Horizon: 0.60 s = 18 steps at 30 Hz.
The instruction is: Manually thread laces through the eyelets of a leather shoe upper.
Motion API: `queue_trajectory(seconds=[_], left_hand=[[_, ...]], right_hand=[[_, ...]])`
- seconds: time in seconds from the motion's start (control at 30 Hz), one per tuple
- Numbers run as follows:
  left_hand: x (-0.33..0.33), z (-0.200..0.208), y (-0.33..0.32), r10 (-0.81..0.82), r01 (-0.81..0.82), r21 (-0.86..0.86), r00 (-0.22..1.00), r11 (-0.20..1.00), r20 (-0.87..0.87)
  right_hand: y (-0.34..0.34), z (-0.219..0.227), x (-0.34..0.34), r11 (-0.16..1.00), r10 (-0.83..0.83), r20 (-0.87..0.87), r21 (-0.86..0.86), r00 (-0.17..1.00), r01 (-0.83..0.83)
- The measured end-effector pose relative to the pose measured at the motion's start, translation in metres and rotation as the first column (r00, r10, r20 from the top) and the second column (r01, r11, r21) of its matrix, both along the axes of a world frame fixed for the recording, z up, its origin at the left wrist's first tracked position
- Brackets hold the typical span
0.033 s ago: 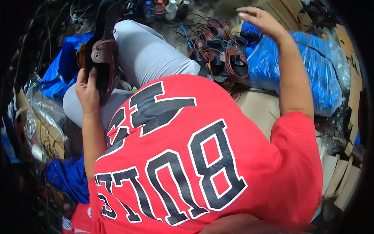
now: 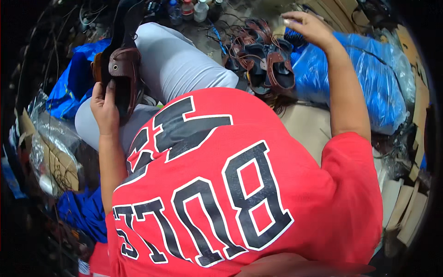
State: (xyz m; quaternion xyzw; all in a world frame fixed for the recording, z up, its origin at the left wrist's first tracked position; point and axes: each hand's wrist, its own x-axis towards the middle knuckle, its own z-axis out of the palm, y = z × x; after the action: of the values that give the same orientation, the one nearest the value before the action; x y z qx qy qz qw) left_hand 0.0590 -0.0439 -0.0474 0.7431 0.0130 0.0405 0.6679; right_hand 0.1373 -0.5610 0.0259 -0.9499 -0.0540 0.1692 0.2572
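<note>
On the left, my left hand (image 2: 106,108) grips the near end of a brown leather shoe (image 2: 124,64), with thumb and fingers closed on its edge. The shoe has an eyelet in its upper and a dark inside, and stands against my grey-trousered leg (image 2: 184,60). A dark strap-like piece (image 2: 127,23) rises behind it. My right hand (image 2: 311,30) is raised at the upper right, fingers stretched out and slightly bent, and I see nothing in it. Below and left of it lie several brown and black sandals (image 2: 279,69) with loose laces.
Beside my right forearm lies a large blue bundle in clear plastic (image 2: 369,78). Small bottles (image 2: 200,11) stand at the far side. Blue bags (image 2: 76,87) and clear plastic wrap (image 2: 60,143) crowd the left; cardboard strips (image 2: 410,212) lie at the right.
My right hand has dipped very slightly. The surroundings have shifted a little in the picture. My left hand keeps its grip on the shoe.
</note>
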Motion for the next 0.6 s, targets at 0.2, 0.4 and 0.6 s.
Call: queue_trajectory(seconds=[0.2,0.4,0.6], left_hand=[[0.027,0.015,-0.004,-0.153,0.153,-0.01,0.984,0.988,-0.094],[0.051,0.028,-0.006,-0.377,0.394,0.023,0.893,0.919,-0.247],[0.043,0.026,-0.029,-0.318,0.349,0.178,0.93,0.92,-0.181]], right_hand=[[-0.028,-0.036,-0.101,0.957,-0.288,-0.242,-0.038,0.927,0.288],[-0.032,-0.068,-0.184,0.877,-0.422,-0.513,-0.022,0.747,0.48],[-0.003,-0.193,-0.244,0.949,-0.303,-0.601,-0.115,0.739,0.295]])
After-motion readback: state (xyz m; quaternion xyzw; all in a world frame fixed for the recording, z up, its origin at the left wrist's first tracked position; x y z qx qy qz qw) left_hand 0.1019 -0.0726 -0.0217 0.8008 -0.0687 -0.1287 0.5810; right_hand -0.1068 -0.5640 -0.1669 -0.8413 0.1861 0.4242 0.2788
